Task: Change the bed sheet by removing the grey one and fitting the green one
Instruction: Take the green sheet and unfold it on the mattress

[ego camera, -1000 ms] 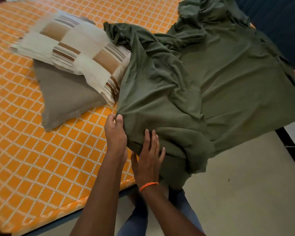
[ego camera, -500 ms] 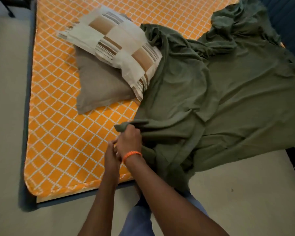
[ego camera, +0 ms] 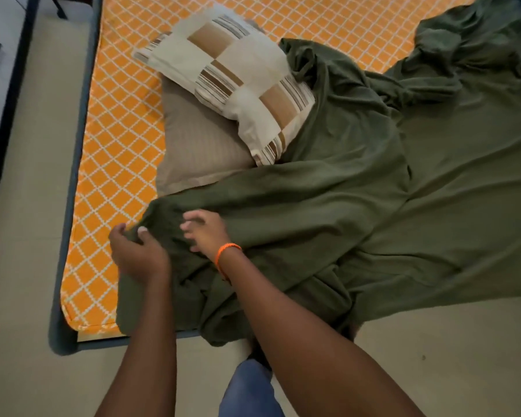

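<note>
The green sheet (ego camera: 328,206) has been drawn leftward across the mattress (ego camera: 115,152), its gathered corner now reaching the near left part of the bed and covering the near edge of the brown pillow (ego camera: 199,152), which lay bare a second ago; the left hand (ego camera: 136,251), earlier flat beside the cloth, now pinches the bunched corner; the right hand (ego camera: 206,233), half a second ago closed on the fabric, now rests on it with fingers (ego camera: 190,219) spread.
</note>
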`<action>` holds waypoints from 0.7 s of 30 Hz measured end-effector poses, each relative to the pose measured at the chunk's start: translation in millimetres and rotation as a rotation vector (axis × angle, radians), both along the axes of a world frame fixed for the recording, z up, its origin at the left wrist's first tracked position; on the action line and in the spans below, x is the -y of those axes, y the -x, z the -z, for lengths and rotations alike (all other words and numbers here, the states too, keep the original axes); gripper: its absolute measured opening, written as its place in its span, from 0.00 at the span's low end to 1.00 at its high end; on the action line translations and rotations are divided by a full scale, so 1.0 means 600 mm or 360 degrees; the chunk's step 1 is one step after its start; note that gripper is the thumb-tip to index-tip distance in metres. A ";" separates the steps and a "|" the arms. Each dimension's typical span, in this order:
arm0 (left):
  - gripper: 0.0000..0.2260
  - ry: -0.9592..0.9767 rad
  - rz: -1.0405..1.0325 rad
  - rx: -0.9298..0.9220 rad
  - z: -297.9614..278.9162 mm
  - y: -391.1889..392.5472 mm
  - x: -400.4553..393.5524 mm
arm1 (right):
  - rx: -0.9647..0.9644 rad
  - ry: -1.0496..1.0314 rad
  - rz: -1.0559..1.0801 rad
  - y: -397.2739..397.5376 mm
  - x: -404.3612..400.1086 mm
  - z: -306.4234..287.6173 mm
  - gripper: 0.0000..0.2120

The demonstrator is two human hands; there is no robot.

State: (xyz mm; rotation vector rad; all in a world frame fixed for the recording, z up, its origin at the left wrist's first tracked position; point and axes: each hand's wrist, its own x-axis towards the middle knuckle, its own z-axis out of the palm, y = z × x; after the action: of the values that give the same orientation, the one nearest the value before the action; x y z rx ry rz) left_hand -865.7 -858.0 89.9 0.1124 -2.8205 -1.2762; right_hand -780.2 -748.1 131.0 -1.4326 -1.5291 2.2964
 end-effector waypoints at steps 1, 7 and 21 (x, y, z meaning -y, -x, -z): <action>0.15 -0.0036 0.0033 0.0004 0.004 -0.016 -0.019 | 0.0050 0.0031 0.0056 -0.026 -0.012 0.016 0.13; 0.08 -0.0202 0.0593 0.0269 0.042 -0.199 -0.167 | 0.0215 0.0061 0.0374 -0.240 -0.144 0.077 0.11; 0.12 -0.0433 0.0967 0.0856 0.073 -0.852 -0.647 | 0.0395 -0.0208 0.0787 -0.909 -0.599 0.147 0.11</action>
State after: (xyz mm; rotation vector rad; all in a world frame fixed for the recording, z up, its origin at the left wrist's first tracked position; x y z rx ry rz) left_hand -354.8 -469.5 46.3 -0.5108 -3.2338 -2.0126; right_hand -235.1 -388.8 42.8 -1.8558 -1.1660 1.7575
